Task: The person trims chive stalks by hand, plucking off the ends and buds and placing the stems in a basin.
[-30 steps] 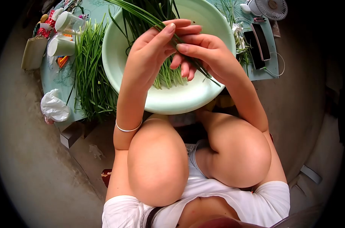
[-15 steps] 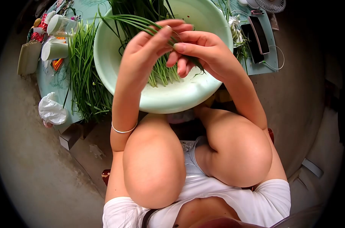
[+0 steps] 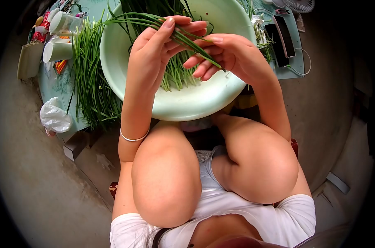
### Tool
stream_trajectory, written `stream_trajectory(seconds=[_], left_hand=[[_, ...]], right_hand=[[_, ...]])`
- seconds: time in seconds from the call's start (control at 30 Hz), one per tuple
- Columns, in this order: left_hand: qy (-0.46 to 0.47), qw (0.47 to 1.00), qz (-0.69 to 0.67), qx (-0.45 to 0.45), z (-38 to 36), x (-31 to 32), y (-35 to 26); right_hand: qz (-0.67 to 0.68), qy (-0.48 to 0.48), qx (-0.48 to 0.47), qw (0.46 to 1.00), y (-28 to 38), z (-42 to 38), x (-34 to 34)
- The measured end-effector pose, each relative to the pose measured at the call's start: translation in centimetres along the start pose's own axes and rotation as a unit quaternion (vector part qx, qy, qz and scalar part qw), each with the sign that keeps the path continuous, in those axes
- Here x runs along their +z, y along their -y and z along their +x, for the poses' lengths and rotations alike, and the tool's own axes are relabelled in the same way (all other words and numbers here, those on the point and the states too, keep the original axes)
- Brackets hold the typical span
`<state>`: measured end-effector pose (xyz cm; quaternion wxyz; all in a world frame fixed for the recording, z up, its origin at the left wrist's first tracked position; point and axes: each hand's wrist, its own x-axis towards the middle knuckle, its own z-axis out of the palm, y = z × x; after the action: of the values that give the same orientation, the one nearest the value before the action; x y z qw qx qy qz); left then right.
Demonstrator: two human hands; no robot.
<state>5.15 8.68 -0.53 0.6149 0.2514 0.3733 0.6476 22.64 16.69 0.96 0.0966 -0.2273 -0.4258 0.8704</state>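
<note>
A few long garlic chives (image 3: 204,53) lie across my left hand (image 3: 152,51), held between its thumb and fingers above the basin. Their pale-tipped ends point down to the right, toward my other palm. My right hand (image 3: 243,51) pinches a thin yellowish chive leaf (image 3: 203,40) between thumb and forefinger, while its other fingers are loosely curled beside the bunch. Below both hands is the pale green basin (image 3: 187,103), with more chives (image 3: 177,76) lying inside, their cut ends toward me. A large pile of chives (image 3: 90,70) rests left of the basin.
On the left of the table (image 3: 63,89) are two pale cups (image 3: 57,51), (image 3: 59,22) and a crumpled white plastic bag (image 3: 55,115). To the right lie a dark phone (image 3: 277,45) with a white cable (image 3: 308,62) and wilted scraps (image 3: 259,35). A small fan (image 3: 301,5) stands behind.
My right hand has drawn slightly away from the bunch, with a thin leaf pinched in it. The chives' ends now show more clearly between my hands.
</note>
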Motion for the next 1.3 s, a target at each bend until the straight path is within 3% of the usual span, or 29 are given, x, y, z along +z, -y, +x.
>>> stream_trajectory(seconds=[0.23, 0.3, 0.4, 0.5, 0.93, 1.0, 1.03, 1.13, 1.17, 1.2, 1.27, 1.3], left_hand=[[0.022, 0.999, 0.047, -0.002, 0.0, -0.2, -0.1], [0.02, 0.998, 0.061, 0.002, -0.1, -0.1, -0.1], [0.021, 0.998, 0.063, 0.003, 0.0, -0.3, 0.0], [0.02, 0.998, 0.06, 0.013, 0.1, -0.5, 0.2], [-0.019, 1.0, 0.012, -0.001, 0.0, -0.5, -0.3], [-0.023, 1.0, 0.001, 0.009, 0.1, -0.6, -0.2], [-0.024, 1.0, 0.009, 0.017, 0.1, -0.7, -0.2], [-0.028, 0.999, 0.015, 0.027, 0.1, -0.7, -0.2], [-0.029, 0.999, 0.013, 0.027, 0.1, -0.7, -0.2], [-0.03, 0.999, 0.013, 0.027, 0.1, -0.7, -0.1], [-0.033, 0.999, 0.024, 0.031, 0.1, -0.8, -0.1], [-0.032, 0.999, 0.024, 0.03, 0.1, -0.7, 0.0]], right_hand=[[-0.011, -0.036, -0.016, 0.999, -0.5, 0.3, -0.2], [-0.077, -0.033, -0.085, 0.993, -1.0, 0.2, -0.1], [-0.111, -0.044, -0.081, 0.99, -1.0, 0.3, -0.1], [-0.034, -0.029, -0.072, 0.996, -1.3, 0.3, -0.4], [-0.004, 0.016, -0.075, 0.997, -1.6, 0.3, -1.3], [-0.152, -0.127, -0.172, 0.965, -1.7, 0.4, -1.2], [-0.153, -0.126, -0.172, 0.965, -1.4, 0.2, -1.2], [-0.337, -0.203, -0.294, 0.871, 0.6, -1.3, -1.8], [-0.322, -0.196, -0.297, 0.878, 0.8, -1.7, -1.9], [-0.321, -0.196, -0.297, 0.878, 1.0, -2.2, -1.8], [-0.349, -0.154, -0.06, 0.923, 1.7, -3.3, -1.1], [-0.303, -0.154, -0.038, 0.939, 1.4, -3.0, -0.3]])
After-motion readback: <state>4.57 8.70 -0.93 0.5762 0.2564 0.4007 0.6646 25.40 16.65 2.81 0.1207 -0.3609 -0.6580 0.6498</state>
